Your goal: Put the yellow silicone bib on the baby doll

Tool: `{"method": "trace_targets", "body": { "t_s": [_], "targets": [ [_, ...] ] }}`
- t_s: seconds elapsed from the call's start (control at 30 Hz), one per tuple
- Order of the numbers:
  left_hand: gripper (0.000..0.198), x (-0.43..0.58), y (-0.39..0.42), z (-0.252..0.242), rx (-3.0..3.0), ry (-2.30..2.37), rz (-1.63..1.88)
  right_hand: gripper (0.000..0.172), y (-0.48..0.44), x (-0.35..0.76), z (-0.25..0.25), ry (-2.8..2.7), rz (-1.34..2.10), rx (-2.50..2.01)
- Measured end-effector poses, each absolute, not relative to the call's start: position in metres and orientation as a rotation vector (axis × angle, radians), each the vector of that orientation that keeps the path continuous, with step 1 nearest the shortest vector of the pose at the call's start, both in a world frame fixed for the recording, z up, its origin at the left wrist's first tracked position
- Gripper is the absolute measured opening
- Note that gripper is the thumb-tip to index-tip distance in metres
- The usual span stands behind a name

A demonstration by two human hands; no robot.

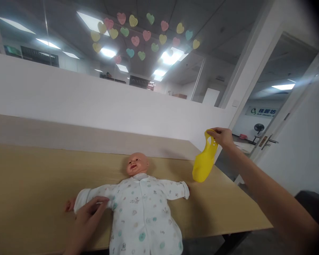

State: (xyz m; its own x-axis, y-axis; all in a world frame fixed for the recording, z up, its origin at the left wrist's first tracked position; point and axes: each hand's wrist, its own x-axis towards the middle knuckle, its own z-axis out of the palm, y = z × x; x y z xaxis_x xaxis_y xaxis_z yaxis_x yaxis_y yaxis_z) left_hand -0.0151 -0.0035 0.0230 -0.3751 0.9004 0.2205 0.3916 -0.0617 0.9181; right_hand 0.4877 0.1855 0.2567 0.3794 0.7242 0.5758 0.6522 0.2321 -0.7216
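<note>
Bib (203, 162), yellow, hangs from the right hand (222, 136): fingers (216, 131) pinched shut on the neck strap at the top, pocket end dangling below them, its lowest edge at or just above the desk (29, 177) near the far right corner. Looks like moulded silicone: light, floppy, holds its scoop shape but swings freely from a one-point pinch. Surface is probably grippy rather than slick, not fragile. Row of small holes in the strap just below the fingers, likely the closure; strap ends are the sensible place to hold, one in each hand, rather than the pocket.

Left hand (89, 214) lies on the doll (140, 205), fingers loosely curled on the white sleeve at the doll's arm, resting more than clamping; can't tell if any cloth is actually pinched. Doll lies on its back on the desk, head away from the camera, arms spread, between the two hands. Head looks like hard vinyl. Body is hidden under the printed romper, so its stiffness can't be judged, and it's probably light. Romper cloth is soft and will slide over the body if pulled.

Writing: green-and-white sign (260, 111) on the far wall through the doorway, beyond the right fingers, too small to read. Small printed marks on the romper, illegible. No brand visible on the bib.
</note>
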Motion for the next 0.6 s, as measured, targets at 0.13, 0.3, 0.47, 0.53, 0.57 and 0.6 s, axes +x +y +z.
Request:
{"method": "trace_targets", "body": {
  "t_s": [0.13, 0.3, 0.47, 0.53, 0.57, 0.6],
  "targets": [
    [0.047, -0.019, -0.001, 0.022, 1.374, 1.725, 1.407, 0.025, 0.214, 0.476, 0.245, -1.224, 0.158, -1.380],
    [0.044, -0.018, -0.001, 0.022, 1.383, 1.690, 1.403, 0.026, 0.227, 0.478, 0.235, -1.016, 0.271, -1.319],
    [0.048, -0.019, -0.002, 0.019, 1.396, 1.758, 1.367, 0.017, 0.217, 0.513, 0.181, -0.759, 0.295, -1.534],
    [0.048, -0.021, -0.002, 0.017, 1.401, 1.765, 1.342, 0.018, 0.202, 0.525, 0.157, -0.719, 0.294, -1.598],
    [0.048, -0.021, -0.003, 0.017, 1.400, 1.768, 1.326, 0.022, 0.192, 0.529, 0.148, -0.732, 0.290, -1.617],
    [0.047, -0.022, -0.003, 0.018, 1.396, 1.776, 1.312, 0.027, 0.179, 0.529, 0.142, -0.770, 0.278, -1.627]
  ]
}}
